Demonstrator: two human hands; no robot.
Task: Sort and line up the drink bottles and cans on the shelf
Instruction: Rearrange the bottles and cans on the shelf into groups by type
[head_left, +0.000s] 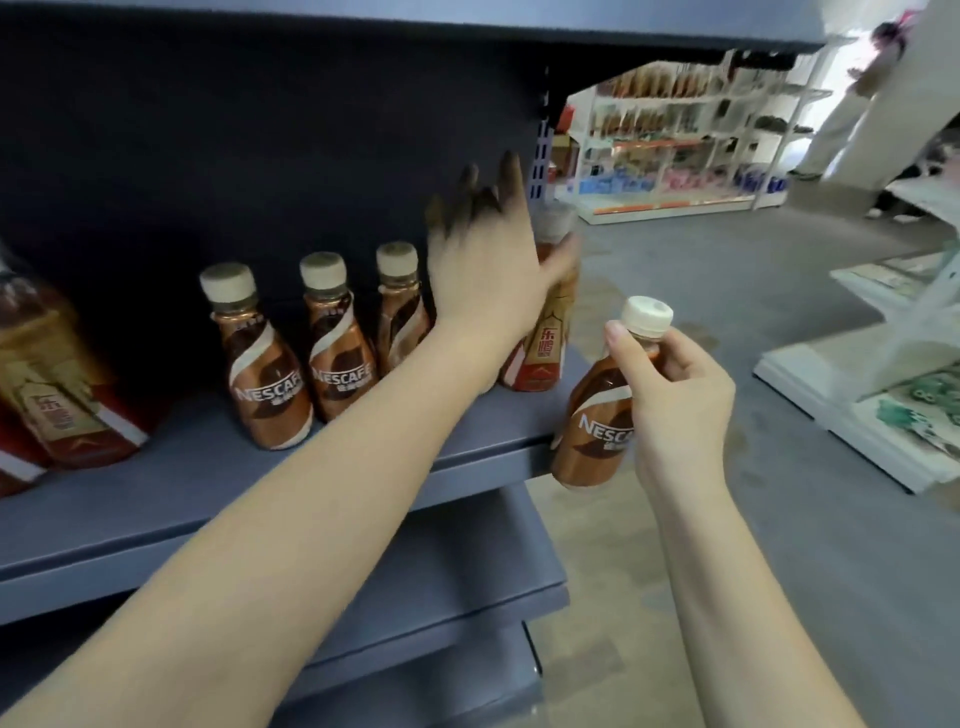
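On the grey shelf (156, 499), three brown Nescafe bottles (332, 338) with cream caps stand in a row. At the shelf's right end stands a red and gold drink bottle (545, 343). My left hand (488, 270) reaches over the shelf with fingers spread, its thumb against that bottle's neck. My right hand (670, 395) holds another Nescafe bottle (597, 426) by its neck, just off the shelf's right front corner. At the far left, red and gold bottles (57, 384) lean, partly cut off by the frame edge.
A dark shelf board (467, 31) hangs close above. Lower grey shelves (467, 597) jut out below. To the right is open floor, a white display stand (857, 405), stocked white racks (675, 130) far behind, and a person (857, 93) at the top right.
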